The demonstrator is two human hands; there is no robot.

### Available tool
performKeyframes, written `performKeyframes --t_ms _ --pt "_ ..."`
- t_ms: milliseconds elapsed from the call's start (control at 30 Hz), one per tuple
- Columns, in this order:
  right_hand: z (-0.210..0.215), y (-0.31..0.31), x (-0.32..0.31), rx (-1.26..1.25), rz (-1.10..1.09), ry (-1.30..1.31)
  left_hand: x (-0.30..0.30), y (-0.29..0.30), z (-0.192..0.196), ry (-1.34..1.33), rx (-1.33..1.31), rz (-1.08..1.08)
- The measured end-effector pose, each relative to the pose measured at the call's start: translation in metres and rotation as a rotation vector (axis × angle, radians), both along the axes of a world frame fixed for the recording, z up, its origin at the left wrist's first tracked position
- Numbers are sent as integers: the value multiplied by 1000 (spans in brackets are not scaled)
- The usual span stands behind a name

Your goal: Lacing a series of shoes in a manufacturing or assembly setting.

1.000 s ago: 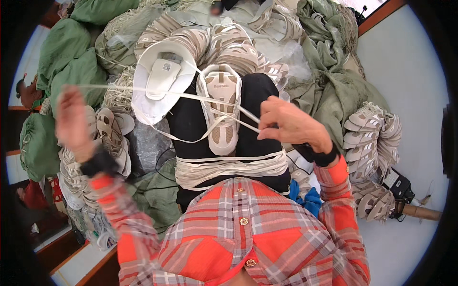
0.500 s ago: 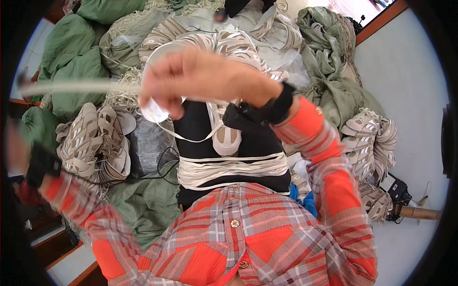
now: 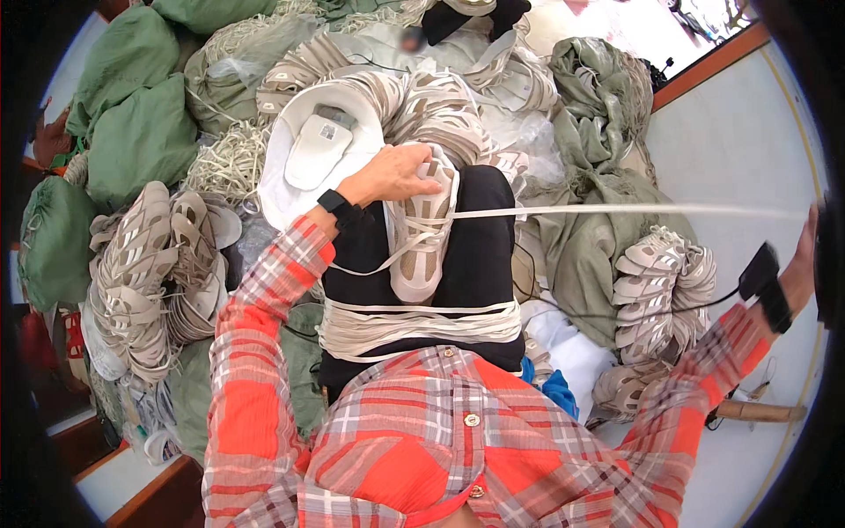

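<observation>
Gripping the shoe upper (image 3: 424,238) near its top, the person's left hand (image 3: 398,174) has thumb and fingers closed on it at the centre of the frame, where it lies between the black-clad legs (image 3: 482,216). A pale flat lace (image 3: 572,209) runs taut from its right side to the right hand (image 3: 801,251), at the far right edge; the fingers there meet the dark rim, so how firmly they pinch the lace cannot be told. Too hard a tug could bunch the eyelets or leave the two lace ends uneven, and a loose left hold could let the upper twist or slide on the lap. The slack lace loop at its lower left might catch on the bundle of spare laces (image 3: 421,330) across the thighs, and the black cable (image 3: 651,313) trailing below the taut lace might tangle with it if the lace drops. The upper itself looks beige and off-white, toe toward the wearer, with tan mesh showing at the toe and cream laces crossing its middle; its tongue end is partly hidden by the hand.
</observation>
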State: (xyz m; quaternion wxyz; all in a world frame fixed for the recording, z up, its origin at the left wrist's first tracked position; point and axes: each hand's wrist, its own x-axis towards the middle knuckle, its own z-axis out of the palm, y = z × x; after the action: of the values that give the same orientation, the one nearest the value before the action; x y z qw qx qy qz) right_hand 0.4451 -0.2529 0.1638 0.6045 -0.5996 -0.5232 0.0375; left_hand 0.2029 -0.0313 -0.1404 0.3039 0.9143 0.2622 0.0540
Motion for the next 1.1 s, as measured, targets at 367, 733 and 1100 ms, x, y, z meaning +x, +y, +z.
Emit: performKeyframes --t_ms 367,733,1100 --pt "-279 55 -74 -484 298 -113 21 33 0 69 -766 -241" --pt "-283 74 -109 -551 318 -708 18 33 -8 -8 -860 -154" --pt "-303 74 -121 -466 287 -168 29 33 -6 -16 -612 -281"
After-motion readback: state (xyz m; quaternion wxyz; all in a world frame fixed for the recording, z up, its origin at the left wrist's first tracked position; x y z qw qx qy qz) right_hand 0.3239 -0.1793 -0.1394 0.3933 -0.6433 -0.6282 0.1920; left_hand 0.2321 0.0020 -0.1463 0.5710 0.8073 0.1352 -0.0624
